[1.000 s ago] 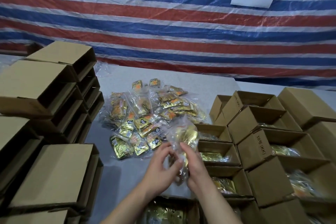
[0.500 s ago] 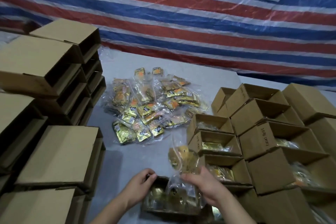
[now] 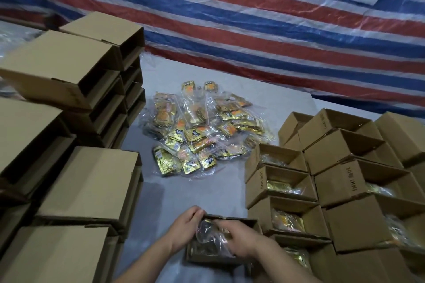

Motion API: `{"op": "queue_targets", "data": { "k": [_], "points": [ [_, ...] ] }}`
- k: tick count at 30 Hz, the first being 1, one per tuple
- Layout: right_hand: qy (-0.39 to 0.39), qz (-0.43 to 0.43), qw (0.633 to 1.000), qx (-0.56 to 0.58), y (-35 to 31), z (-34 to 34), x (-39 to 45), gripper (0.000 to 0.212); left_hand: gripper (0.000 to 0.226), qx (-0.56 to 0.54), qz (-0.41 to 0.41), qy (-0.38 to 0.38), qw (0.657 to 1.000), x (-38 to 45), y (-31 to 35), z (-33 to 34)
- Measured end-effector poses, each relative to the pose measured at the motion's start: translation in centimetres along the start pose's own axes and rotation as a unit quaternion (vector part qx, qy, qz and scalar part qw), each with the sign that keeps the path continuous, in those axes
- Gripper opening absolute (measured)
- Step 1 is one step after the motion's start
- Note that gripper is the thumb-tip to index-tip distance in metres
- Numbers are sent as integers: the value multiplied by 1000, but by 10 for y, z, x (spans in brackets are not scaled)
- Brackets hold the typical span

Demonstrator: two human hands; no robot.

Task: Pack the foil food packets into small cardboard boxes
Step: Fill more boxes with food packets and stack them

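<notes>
Left hand (image 3: pixel 186 225) fingers curled on box (image 3: pixel 230 257) rim; right hand (image 3: pixel 241 240) fingers flat, pressing bagged packets (image 3: pixel 208 234) inside.

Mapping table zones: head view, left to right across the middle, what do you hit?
Stacked closed cardboard boxes → bare grey table strip → pile of foil packets in clear bags → rows of open boxes holding packets.
</notes>
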State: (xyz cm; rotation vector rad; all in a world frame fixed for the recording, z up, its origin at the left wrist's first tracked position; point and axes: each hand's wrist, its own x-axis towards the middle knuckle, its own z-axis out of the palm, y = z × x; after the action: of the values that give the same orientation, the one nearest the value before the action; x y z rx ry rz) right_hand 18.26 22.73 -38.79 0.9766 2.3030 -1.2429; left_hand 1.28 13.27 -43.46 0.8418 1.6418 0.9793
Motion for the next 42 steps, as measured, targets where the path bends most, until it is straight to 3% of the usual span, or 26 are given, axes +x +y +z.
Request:
{"op": "queue_targets", "data": {
  "k": [4, 6, 12, 16, 20, 24, 32, 35, 37, 42],
  "points": [
    [-43, 34, 981, -186, 5, 12, 19, 53, 27, 17, 22, -22, 999, -2, 2, 5],
    [-46, 62, 976, -202, 3, 20, 24, 57, 26, 28, 37, -13, 999, -4, 1, 11],
    [-17, 79, 995, -64, 0, 14, 4, 44, 25, 37, 38, 4, 999, -4, -5, 13],
    [4, 101, 992, -75, 3, 5, -7, 26, 27, 36, 36, 9, 999, -3, -4, 13],
    [-72, 140, 987, -18, -11, 22, 1, 31, 28, 51, 43, 14, 998, -4, -4, 15],
    [-116, 185, 976, -5, -23, 23, 11, 54, 28, 49, 49, 23, 997, -7, -2, 18],
    [-148, 145, 978, 0, -38, 19, 10, 55, 28, 43, 43, 18, 998, -6, -1, 19],
    [-89, 109, 990, -10, -36, 12, -2, 54, 26, 56, 41, 17, 997, -7, -2, 15],
    [-20, 108, 994, 8, -30, 6, -13, 38, 25, 62, 36, 19, 997, -7, -1, 13],
    [237, 57, 967, -68, -11, -10, -44, 8, 24, 69, 23, 19, 997, -8, 3, 10]
  ]
}}
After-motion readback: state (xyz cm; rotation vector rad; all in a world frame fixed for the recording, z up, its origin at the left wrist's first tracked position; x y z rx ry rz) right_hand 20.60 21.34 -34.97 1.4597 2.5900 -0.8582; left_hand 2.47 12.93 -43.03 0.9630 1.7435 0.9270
